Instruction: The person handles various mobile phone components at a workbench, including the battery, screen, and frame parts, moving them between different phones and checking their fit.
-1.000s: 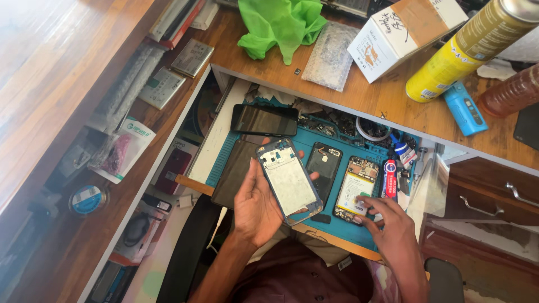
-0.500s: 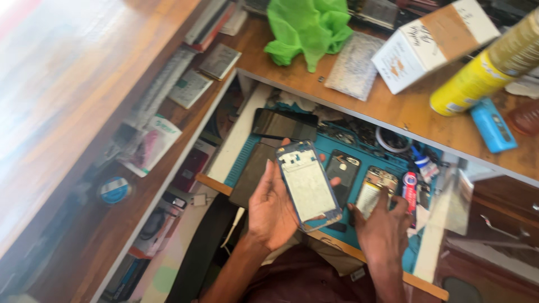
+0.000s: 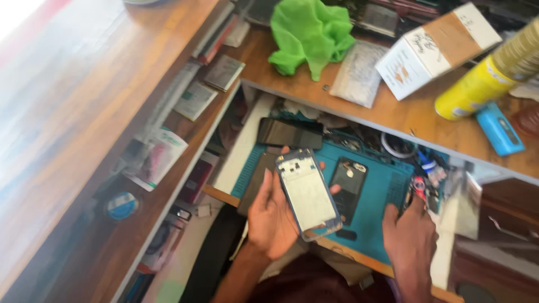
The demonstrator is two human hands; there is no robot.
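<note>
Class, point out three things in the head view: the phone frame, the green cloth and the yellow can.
phone frame [image 3: 308,193], head view, middle of its pale panel
green cloth [image 3: 310,32], head view, centre of the bundle
yellow can [image 3: 470,92], head view, yellow body

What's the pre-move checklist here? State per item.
1. Left hand grips the phone frame: ok, fingers wrap its edges.
2. Frame clear of the teal mat: ok, held above it.
3. Right hand holding a tool: cannot tell, blurred.
4. Black back cover lying flat on the mat: ok.
5. Dark phone fully on the mat: not ok, it overhangs the far edge.
</note>
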